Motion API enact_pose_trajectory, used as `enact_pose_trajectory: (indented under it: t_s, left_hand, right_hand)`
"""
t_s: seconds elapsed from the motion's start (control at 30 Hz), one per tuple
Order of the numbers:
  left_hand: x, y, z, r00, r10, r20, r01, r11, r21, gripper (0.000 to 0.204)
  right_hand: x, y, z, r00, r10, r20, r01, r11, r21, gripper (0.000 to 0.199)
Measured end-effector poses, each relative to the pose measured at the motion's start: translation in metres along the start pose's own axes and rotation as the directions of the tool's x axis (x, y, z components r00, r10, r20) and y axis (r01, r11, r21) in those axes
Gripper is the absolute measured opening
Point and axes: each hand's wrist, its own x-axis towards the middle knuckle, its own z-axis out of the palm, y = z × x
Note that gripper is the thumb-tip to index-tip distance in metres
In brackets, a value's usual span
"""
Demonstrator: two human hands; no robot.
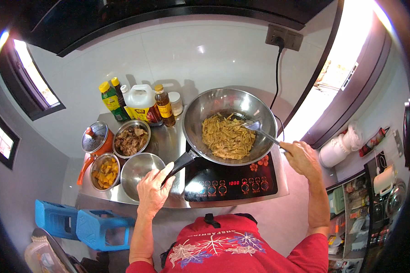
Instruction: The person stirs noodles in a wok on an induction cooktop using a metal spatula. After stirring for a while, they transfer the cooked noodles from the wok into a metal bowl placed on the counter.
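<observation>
A large steel wok [259,141] sits on a black induction cooker [205,175] whose display is lit. My left hand [153,187] is wrapped round the wok's black handle [182,162]. In my right hand [301,158] is a metal spatula [265,133], its blade resting in the wok against the food. Yellow-brown shredded strips [228,136] lie heaped across the wok's bottom. Below the left hand's side stands an empty steel bowl [139,170].
Left of the wok are a bowl of browned meat pieces [131,140], a bowl of orange chunks [105,173] and an orange lidded saucepan [97,137]. Bottles and a white jug [142,101] line the wall. A black cord [277,77] hangs right. Blue stools [102,230] stand lower left.
</observation>
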Motion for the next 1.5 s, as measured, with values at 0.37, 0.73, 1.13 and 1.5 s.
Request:
enact_pose_trajectory:
  t_s: [0.37, 0.73, 1.13, 1.5]
  left_hand:
    - [0.0, 0.002, -0.003, 1.0, -0.021, 0.022, 0.021, 1.0, -0.007, 0.042]
    - [0.0, 0.001, -0.001, 1.0, -0.016, 0.016, 0.016, 1.0, -0.009, 0.042]
    - [0.0, 0.002, -0.004, 0.998, -0.039, 0.046, 0.039, 0.999, -0.006, 0.041]
    - [-0.002, 0.001, -0.002, 0.999, -0.032, 0.033, 0.032, 0.999, -0.006, 0.041]
  right_hand:
    - [-0.015, 0.015, 0.012, 0.996, -0.002, 0.089, 0.012, 0.994, -0.106, 0.022]
    - [-0.014, 0.006, 0.007, 0.999, -0.009, 0.053, 0.021, 0.972, -0.232, 0.021]
    - [-0.036, -0.028, -0.057, 0.966, -0.131, 0.222, 0.2, 0.924, -0.325, 0.022]
    - [-0.032, -0.04, -0.059, 0.945, -0.099, 0.31, 0.176, 0.957, -0.231, 0.025]
